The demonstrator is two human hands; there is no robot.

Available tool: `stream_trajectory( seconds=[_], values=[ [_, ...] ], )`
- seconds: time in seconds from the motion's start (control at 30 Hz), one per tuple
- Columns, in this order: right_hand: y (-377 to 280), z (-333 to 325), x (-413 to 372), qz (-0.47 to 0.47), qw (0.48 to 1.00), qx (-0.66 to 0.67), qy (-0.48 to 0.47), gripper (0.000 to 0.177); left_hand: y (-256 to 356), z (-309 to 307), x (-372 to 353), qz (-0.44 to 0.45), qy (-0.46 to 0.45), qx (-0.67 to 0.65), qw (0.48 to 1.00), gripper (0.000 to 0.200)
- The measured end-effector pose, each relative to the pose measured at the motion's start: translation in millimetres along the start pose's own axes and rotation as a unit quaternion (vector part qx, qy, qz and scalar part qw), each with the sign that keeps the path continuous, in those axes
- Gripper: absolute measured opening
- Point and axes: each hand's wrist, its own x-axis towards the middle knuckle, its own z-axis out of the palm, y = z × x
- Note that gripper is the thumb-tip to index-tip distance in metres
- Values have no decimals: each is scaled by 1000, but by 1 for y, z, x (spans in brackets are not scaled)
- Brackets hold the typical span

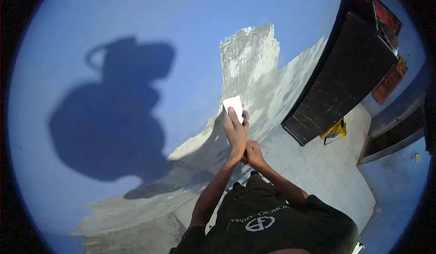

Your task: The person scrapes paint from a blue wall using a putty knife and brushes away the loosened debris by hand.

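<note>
My left hand (235, 135) is closed round a small white flat piece (233, 105) with a straight-edged, roughly rectangular face. The thumb lies along its near side and the fingers curl behind it. The piece is close in front of a grey, rough patch (247, 56) on the blue wall (190, 22), where white streaks run over the bare surface. Beside my left wrist is my right hand (255, 154), its fingers curled in; what they hold, if anything, is hidden.
A dark wooden panel or cabinet side (340, 77) stands at the right, close to the wall. A yellow bag (334, 130) lies by its foot on the pale tiled floor (318, 177). A large shadow (118, 113) falls across the wall at left.
</note>
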Motion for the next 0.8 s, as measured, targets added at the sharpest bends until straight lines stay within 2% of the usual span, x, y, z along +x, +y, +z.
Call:
stream_trajectory(
  seconds=[0.03, 0.1, 0.17, 0.23, 0.27, 0.3, 0.37, 0.43, 0.5, 0.53, 0.57, 0.6, 0.63, 0.67, 0.77, 0.8],
  values=[
    [-17, 5, 6, 3, 1000, 3, 3, 47, 22, 7, 6, -4, -2, 4, 1000, 50],
    [-44, 15, 16, -42, 997, 53, -44, 49, 68, 18, 13, 52, -85, 23, 995, 51],
    [-42, 11, 19, -34, 995, 83, -45, 51, 49, 17, 16, 63, -73, 29, 995, 52],
    [-25, -3, 4, 12, 999, -18, -26, 52, 14, 4, 4, 2, -22, -2, 1000, 51],
    [-17, -6, -2, 77, 996, 32, -23, 52, 10, -9, 0, -58, -71, 11, 996, 49],
    [-19, -6, 3, 73, 997, 31, -24, 52, 11, -2, 4, -54, -73, 10, 996, 49],
    [-30, -3, 9, -103, 991, -80, -22, 49, 20, 20, 6, 16, 43, -108, 993, 53],
    [-51, 3, 17, -72, 996, -29, -43, 47, 68, 22, 14, 18, -73, -16, 997, 52],
    [-64, 6, 26, -27, 997, 44, -59, 48, 77, 18, 17, 10, -107, 36, 994, 50],
    [-65, 1, 19, -33, 996, 17, -78, 49, 64, 16, 12, 16, -105, 36, 994, 50],
    [-58, 1, 10, -37, 996, 16, -83, 49, 39, 12, 5, 17, -53, 19, 998, 54],
    [-45, 0, 1, 4, 998, 15, -53, 49, 25, 11, 3, 17, -1, 0, 1000, 59],
    [-34, -1, -1, 45, 999, 15, -22, 50, 31, 13, 4, 21, 0, -3, 1000, 59],
    [-23, -1, 2, 1, 999, 17, -32, 52, 36, 13, 4, 16, -4, -2, 1000, 58],
    [-41, -1, 8, 46, 995, 50, -67, 54, 43, 7, 4, 0, -40, 24, 999, 57],
    [-40, 0, 8, 17, 999, 21, -46, 55, 44, 9, 5, 10, -44, 19, 999, 57]
  ],
)
